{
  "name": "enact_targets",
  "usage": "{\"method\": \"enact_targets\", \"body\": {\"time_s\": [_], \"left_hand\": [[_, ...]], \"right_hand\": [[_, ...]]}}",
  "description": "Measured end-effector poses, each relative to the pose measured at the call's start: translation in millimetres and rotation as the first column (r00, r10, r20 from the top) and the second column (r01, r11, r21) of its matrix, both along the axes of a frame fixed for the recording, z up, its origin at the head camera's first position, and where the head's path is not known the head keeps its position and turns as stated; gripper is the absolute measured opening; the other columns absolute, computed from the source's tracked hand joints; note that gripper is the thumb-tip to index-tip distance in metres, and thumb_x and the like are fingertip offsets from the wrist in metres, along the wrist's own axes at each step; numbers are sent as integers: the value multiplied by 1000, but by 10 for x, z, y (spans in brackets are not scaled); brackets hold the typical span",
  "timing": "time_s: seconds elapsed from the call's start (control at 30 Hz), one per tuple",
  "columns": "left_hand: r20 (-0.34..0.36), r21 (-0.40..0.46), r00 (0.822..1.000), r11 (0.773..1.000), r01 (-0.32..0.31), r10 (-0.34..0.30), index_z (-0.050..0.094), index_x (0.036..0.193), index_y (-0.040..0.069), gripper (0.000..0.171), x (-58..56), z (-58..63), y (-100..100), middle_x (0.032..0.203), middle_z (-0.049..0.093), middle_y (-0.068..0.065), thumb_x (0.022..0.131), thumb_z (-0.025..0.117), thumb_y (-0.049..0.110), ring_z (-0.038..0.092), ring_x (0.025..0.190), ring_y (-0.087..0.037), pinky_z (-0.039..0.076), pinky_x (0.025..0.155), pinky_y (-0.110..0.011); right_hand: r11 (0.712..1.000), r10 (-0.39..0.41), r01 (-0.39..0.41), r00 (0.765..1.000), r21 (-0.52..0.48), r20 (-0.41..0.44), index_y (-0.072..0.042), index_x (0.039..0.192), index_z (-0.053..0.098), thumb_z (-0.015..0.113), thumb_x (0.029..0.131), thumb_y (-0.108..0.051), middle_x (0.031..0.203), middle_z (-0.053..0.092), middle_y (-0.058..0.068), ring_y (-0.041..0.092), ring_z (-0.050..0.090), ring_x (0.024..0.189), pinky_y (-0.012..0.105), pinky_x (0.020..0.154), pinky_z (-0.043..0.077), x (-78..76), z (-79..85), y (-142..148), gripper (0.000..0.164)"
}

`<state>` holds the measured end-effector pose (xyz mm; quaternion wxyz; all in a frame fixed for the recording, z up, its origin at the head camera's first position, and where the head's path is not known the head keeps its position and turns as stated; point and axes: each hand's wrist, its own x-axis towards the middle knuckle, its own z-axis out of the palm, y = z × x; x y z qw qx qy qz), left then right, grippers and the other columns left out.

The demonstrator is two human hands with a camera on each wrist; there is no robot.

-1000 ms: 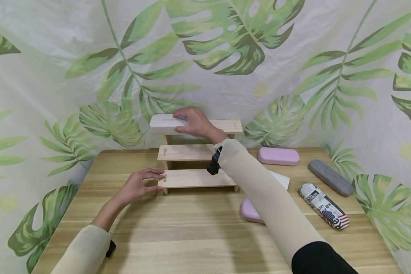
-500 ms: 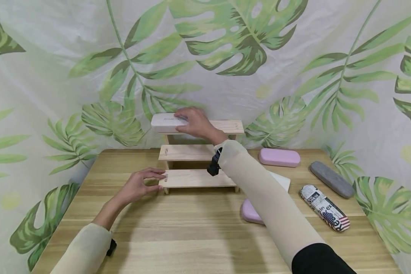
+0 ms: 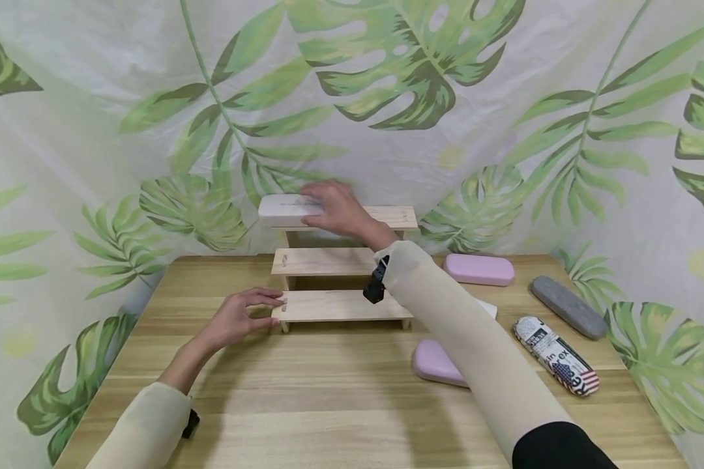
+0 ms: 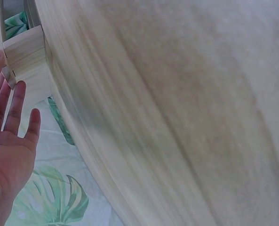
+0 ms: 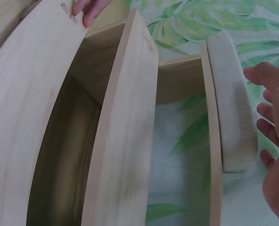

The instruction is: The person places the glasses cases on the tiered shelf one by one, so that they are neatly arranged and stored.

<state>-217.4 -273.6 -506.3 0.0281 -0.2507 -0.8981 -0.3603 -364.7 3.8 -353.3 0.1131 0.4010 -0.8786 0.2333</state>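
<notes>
A three-step wooden rack (image 3: 334, 305) stands at the back of the table. On the left of its top step lies a white glasses case (image 3: 284, 212) with lettering on its lid. My right hand (image 3: 343, 208) is over the case's right end, thumb toward the front. In the right wrist view its slightly bent fingers (image 5: 267, 113) stand off the case's surface, leaving a gap. My left hand (image 3: 234, 319) rests against the left end of the lowest step. Its fingers (image 4: 14, 106) are nearly straight in the left wrist view, tips at the rack's side.
Right of the rack lie a pink glasses case (image 3: 478, 269), a grey case (image 3: 568, 306) and a newsprint-patterned case (image 3: 556, 357). A second pink case (image 3: 437, 363) and a white item (image 3: 489, 309) are partly hidden by my right sleeve. A leaf-print cloth (image 3: 387, 156) hangs behind the table.
My right wrist and forearm have shifted slightly right, and the hand has risen a little over the white glasses case. The case and my left hand keep their places.
</notes>
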Motion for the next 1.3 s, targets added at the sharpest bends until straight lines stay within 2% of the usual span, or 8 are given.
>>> {"method": "enact_targets", "body": {"time_s": [0.33,0.77,1.13,1.3], "left_hand": [[-12,-3,1000,1000,-3,3,81,120,13,37,-8,-12,7,135,73,-4,85,91,13,66,127,-32,51,106,-54],[9,5,1000,1000,-3,3,81,121,14,36,-9,-17,-5,136,72,-3,86,90,15,66,128,-32,51,107,-55],[13,12,1000,1000,-5,5,81,121,13,36,-26,-21,7,137,71,-3,86,90,15,65,129,-32,50,107,-55],[7,10,1000,1000,-5,5,81,120,12,36,-20,-31,-1,136,71,-4,86,90,14,65,128,-33,50,107,-56]], "right_hand": [[999,35,-35,999,-15,-9,-6,144,65,81,95,-32,147,65,8,26,58,138,40,122,37,120,103,120,57],[992,74,-76,997,-103,-24,-1,140,67,85,92,-25,144,67,12,29,58,138,42,123,36,368,200,323,57],[992,73,-70,997,-101,25,-3,144,64,82,94,-29,150,62,12,31,52,143,53,121,36,596,230,506,59],[988,87,-85,996,-129,11,-4,143,65,81,95,-27,149,63,13,31,52,143,54,120,37,733,234,576,56]]}}
